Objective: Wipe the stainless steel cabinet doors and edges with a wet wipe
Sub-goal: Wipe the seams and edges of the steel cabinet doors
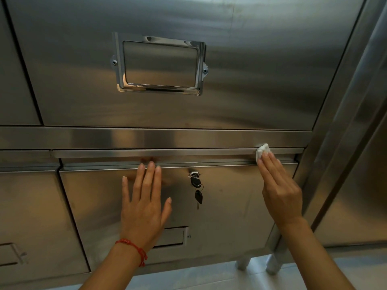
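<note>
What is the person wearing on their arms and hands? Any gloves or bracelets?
No gloves: both hands are bare, and no sleeves show on either forearm. The left hand has a thin red braided string bracelet around its wrist, with a small knotted end hanging down. The right hand and its wrist carry nothing: no ring, watch or band is visible. The fingernails look plain and unpainted.

the light is soft and moderate, warm in tone. the brushed steel of the upper cabinet door (230, 70) carries broad, hazy bands of reflection, brightest toward 12 o'clock, and the polished label frame (160, 64) throws small sharp glints. the floor (209, 277) at 6 o'clock is pale and bright. straight edges bow outward toward 3 and 9 o'clock. focus is fairly crisp throughout.
</note>
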Motion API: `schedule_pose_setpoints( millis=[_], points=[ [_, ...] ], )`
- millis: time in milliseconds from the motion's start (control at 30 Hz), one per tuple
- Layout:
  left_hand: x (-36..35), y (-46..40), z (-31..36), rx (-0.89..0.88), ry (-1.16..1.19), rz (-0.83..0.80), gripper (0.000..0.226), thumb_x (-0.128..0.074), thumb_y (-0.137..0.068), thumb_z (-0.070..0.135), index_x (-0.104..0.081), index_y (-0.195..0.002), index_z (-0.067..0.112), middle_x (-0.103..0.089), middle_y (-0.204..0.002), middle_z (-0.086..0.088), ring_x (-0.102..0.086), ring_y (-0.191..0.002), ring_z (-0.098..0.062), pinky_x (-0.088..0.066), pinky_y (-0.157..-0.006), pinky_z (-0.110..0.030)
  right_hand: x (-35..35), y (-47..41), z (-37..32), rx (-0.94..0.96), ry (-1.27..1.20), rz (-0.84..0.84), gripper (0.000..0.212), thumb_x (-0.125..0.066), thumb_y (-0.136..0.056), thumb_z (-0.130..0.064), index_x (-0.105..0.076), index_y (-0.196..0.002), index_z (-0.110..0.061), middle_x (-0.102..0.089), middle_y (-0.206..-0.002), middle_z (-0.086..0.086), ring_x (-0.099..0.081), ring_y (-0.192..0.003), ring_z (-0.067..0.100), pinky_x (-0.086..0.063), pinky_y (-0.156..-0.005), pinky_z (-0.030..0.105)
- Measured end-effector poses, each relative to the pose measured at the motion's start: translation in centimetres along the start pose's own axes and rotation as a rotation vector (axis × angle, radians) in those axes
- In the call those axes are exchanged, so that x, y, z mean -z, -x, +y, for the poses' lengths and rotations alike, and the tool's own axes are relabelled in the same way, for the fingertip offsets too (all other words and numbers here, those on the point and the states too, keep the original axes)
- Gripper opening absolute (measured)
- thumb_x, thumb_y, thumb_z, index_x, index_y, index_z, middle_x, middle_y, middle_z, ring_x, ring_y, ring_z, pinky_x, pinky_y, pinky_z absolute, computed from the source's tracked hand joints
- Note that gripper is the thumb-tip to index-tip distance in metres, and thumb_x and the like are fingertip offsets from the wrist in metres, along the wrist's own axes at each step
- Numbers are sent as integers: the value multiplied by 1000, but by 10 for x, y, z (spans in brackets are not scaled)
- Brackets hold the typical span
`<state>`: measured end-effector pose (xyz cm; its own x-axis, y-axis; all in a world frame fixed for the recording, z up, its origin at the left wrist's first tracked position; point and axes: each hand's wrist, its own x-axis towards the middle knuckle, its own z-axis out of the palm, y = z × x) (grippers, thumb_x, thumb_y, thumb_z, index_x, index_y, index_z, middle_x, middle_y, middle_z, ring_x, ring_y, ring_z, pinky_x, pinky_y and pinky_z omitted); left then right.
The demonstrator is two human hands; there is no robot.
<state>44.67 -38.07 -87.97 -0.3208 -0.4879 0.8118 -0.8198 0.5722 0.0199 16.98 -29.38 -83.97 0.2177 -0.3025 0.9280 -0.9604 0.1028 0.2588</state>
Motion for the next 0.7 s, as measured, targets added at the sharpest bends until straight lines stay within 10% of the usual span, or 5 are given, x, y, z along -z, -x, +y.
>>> schedule_pose_setpoints(
  millis=[700],
  points=[
    [-6, 1, 0, 4, -57, 28, 62, -12, -98, 45, -23, -141, 1, -25, -147, -20, -1, -144, -24, -13, -110, -56, 4, 1, 12, 2, 22, -5, 42, -62, -71, 23, -64, -111, 9, -59, -118, 26, -56, -111, 37, -46, -90, 51]
  ],
)
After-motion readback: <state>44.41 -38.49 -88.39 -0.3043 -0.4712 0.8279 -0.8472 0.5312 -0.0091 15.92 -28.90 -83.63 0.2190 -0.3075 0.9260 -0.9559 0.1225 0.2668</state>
